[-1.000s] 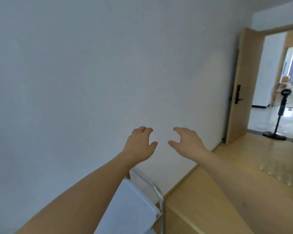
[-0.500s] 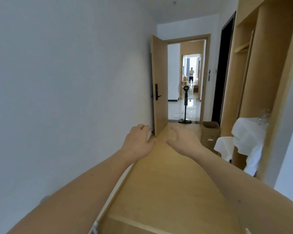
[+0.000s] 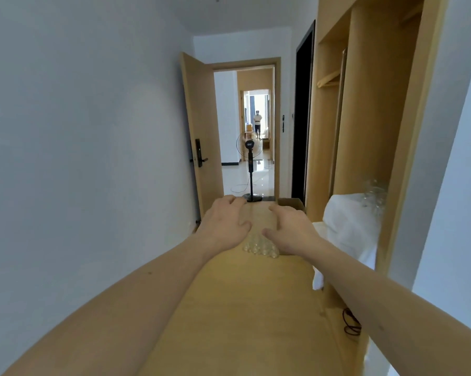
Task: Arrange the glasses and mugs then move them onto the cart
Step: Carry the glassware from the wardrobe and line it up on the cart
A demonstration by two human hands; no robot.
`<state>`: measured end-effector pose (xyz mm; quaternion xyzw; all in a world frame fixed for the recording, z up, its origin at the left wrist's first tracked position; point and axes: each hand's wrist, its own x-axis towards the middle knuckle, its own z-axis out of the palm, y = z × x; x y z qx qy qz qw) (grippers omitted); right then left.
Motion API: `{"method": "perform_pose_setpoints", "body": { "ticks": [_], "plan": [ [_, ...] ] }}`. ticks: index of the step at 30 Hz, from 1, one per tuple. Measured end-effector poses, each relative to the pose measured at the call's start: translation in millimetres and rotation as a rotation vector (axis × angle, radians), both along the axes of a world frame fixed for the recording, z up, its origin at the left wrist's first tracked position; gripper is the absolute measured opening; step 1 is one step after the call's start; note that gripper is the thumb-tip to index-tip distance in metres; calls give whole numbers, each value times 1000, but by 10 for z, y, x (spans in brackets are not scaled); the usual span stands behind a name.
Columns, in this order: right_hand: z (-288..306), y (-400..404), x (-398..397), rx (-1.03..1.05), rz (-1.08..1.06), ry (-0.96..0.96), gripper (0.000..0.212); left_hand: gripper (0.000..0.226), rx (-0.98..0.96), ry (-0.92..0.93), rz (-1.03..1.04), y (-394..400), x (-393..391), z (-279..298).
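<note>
Several clear glasses (image 3: 260, 246) stand clustered on the wooden floor (image 3: 237, 308) ahead of me. My left hand (image 3: 223, 223) and my right hand (image 3: 292, 230) are stretched forward side by side, palms down, fingers loosely curled, holding nothing. In the picture they sit just above the cluster, one on each side, but I cannot tell if they touch it. More clear glassware (image 3: 374, 194) rests on a white cloth (image 3: 348, 226) inside the wardrobe on the right. No cart or mugs are in view.
A white wall runs along the left. An open wooden door (image 3: 199, 137) leads to a hallway where a standing fan (image 3: 250, 169) blocks part of the doorway. A cardboard box (image 3: 291, 204) sits by the wardrobe (image 3: 364, 104). A black cable (image 3: 351, 321) lies low right. A person stands far off.
The view has swung right, from the white wall to straight down the room. The cart's metal rail has left the view. Both hands keep the same outstretched pose; the floor glasses now lie under them.
</note>
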<state>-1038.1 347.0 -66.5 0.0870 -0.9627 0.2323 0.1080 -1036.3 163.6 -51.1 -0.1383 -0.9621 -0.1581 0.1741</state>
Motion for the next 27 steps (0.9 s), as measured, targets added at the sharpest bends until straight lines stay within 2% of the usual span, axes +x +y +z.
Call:
{"method": "perform_pose_setpoints", "body": {
  "ticks": [5,13,18,22,27],
  "plan": [
    [-341,256,-797,-44,-30,-51,83,59,-21,-41,-65,164,-670,-136],
    [-150,146,-1412,-3,-204,-65,50,55,-18,-24,-217,168,-1861,-194],
    [-11,31,-2003,-7,-303,-53,64,58,-19,-29,-303,120,-2669,-65],
    [0,-44,-2470,2,-381,-51,52,47,34,-39,-383,134,-3231,-39],
    [-196,27,-2919,13,-475,-72,70,58,-13,-44,-452,206,-3803,-195]
  ]
}}
